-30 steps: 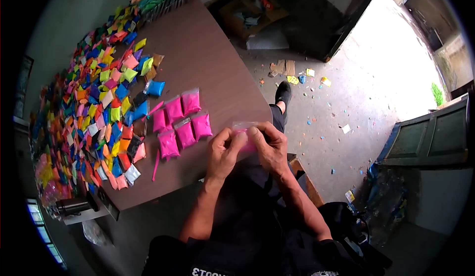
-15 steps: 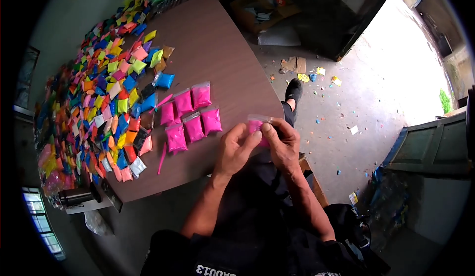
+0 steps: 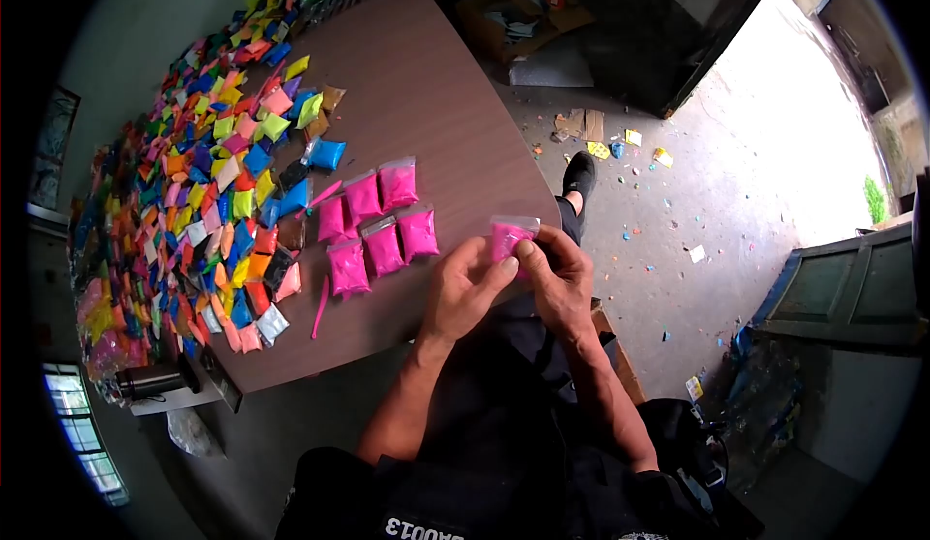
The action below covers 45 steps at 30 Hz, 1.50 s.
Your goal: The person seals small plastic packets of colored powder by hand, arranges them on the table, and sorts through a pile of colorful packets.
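Between my two hands, near the table's right edge, is a small clear zip bag (image 3: 508, 238) filled with something bright pink, its clear top strip facing away from me. My left hand (image 3: 467, 283) grips its left side, the thumb pressed on the front. On the other side my right hand (image 3: 560, 283) pinches it, thumb also on the front and fingers behind. The bag's lower part is hidden by the thumbs. Left of my hands, several similar pink bags (image 3: 384, 246) lie in two rows on the table. Thin pink plastic sticks (image 3: 321, 309) lie beside them.
A large heap of small multicoloured packets (image 3: 218, 191) covers the left of the brown table (image 3: 426, 85). A black cylinder (image 3: 155, 381) is at its near left corner. Cardboard boxes (image 3: 523, 17) stand beyond, and litter is scattered over the floor (image 3: 649, 278) at right.
The pink bag sits slightly higher between my hands, showing more of its pink front and top strip. The whole view has shifted a little; the bags on the table lie as before.
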Each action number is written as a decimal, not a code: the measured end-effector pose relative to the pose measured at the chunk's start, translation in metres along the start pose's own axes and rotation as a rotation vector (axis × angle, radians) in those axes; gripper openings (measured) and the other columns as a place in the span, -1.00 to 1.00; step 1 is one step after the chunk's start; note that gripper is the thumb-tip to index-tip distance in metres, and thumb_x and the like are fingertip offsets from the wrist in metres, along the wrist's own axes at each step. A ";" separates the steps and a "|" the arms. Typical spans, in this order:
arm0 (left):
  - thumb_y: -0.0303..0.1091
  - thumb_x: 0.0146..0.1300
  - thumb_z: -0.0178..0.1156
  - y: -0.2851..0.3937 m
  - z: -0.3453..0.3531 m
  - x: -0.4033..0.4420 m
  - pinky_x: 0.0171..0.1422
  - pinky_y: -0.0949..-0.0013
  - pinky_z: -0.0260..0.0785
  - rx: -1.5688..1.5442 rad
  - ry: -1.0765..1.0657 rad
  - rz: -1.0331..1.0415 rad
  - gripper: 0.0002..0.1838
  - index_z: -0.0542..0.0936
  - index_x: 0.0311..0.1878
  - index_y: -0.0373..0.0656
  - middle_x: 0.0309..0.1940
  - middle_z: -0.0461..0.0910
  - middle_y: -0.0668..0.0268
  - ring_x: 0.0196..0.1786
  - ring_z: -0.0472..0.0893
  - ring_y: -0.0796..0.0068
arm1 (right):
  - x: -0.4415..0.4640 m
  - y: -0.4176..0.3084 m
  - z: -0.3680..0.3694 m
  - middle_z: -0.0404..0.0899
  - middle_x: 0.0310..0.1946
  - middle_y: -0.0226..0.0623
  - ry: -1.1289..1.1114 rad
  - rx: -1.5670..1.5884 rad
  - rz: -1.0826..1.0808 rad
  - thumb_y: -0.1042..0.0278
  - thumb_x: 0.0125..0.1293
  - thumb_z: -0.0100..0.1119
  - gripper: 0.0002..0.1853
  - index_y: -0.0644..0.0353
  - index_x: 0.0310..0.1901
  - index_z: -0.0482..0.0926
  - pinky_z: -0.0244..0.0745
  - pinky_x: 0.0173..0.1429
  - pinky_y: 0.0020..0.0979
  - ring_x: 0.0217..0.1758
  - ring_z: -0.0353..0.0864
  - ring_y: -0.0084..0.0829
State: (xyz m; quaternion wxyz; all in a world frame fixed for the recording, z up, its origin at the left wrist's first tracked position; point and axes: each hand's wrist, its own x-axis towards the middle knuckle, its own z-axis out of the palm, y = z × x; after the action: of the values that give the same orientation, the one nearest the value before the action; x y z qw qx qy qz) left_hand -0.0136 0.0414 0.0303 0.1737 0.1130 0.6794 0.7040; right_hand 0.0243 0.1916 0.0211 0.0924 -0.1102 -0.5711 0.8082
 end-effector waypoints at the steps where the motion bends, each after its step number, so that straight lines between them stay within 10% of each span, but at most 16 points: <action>1: -0.35 0.46 0.28 -0.002 0.000 0.001 0.07 0.43 0.53 0.002 -0.006 -0.006 -0.72 0.62 0.09 -0.34 -0.10 0.74 0.27 -0.06 0.67 0.58 | 0.000 0.001 -0.001 0.69 -0.10 -0.37 0.003 -0.001 0.000 0.48 0.51 0.21 -0.74 0.41 0.14 0.60 0.52 0.08 -0.55 -0.05 0.61 -0.63; 9: -0.40 0.43 0.31 -0.019 -0.004 0.000 0.06 0.41 0.54 -0.018 0.040 0.037 -0.75 0.62 0.06 -0.34 -0.10 0.75 0.26 -0.06 0.69 0.56 | 0.000 0.000 0.002 0.64 -0.16 -0.48 -0.048 -0.080 -0.051 0.36 0.52 0.25 -0.69 0.34 0.18 0.58 0.42 -0.19 -0.60 -0.22 0.52 -0.70; 18: -0.47 0.40 0.29 -0.010 -0.003 0.001 0.09 0.42 0.53 -0.037 -0.008 -0.019 -0.76 0.62 0.08 -0.33 -0.09 0.74 0.29 -0.05 0.68 0.58 | 0.001 0.006 -0.003 0.67 0.01 -0.32 -0.017 0.021 -0.025 0.46 0.51 0.23 -0.67 0.41 0.22 0.53 0.50 0.17 -0.51 0.04 0.60 -0.59; 22: -0.54 0.38 0.26 -0.020 -0.003 0.001 0.07 0.45 0.53 -0.100 0.057 0.023 -0.78 0.61 0.06 -0.33 -0.12 0.74 0.32 -0.08 0.67 0.61 | 0.002 0.000 0.003 0.66 0.01 -0.32 -0.021 -0.039 -0.017 0.46 0.50 0.24 -0.66 0.41 0.22 0.53 0.50 0.18 -0.51 0.04 0.59 -0.59; 24: -0.51 0.41 0.26 -0.017 -0.002 0.000 -0.05 0.51 0.46 -0.098 0.065 0.027 -0.83 0.60 0.02 -0.30 -0.20 0.69 0.37 -0.17 0.60 0.68 | 0.002 0.000 0.004 0.64 -0.16 -0.50 -0.027 -0.092 -0.063 0.32 0.52 0.27 -0.67 0.32 0.19 0.58 0.39 -0.20 -0.61 -0.23 0.50 -0.70; 45: -0.35 0.46 0.30 -0.002 0.001 0.000 -0.10 0.56 0.42 -0.026 0.024 0.068 -0.84 0.65 -0.10 -0.28 -0.28 0.69 0.44 -0.23 0.57 0.75 | -0.002 0.001 0.001 0.68 -0.18 -0.39 0.014 0.007 0.010 0.43 0.50 0.25 -0.78 0.41 0.04 0.61 0.53 0.01 -0.55 -0.11 0.60 -0.64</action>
State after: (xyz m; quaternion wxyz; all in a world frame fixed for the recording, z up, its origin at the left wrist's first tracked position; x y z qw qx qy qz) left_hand -0.0134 0.0425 0.0284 0.1430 0.1253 0.6679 0.7195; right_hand 0.0261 0.1897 0.0206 0.0931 -0.1184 -0.5669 0.8099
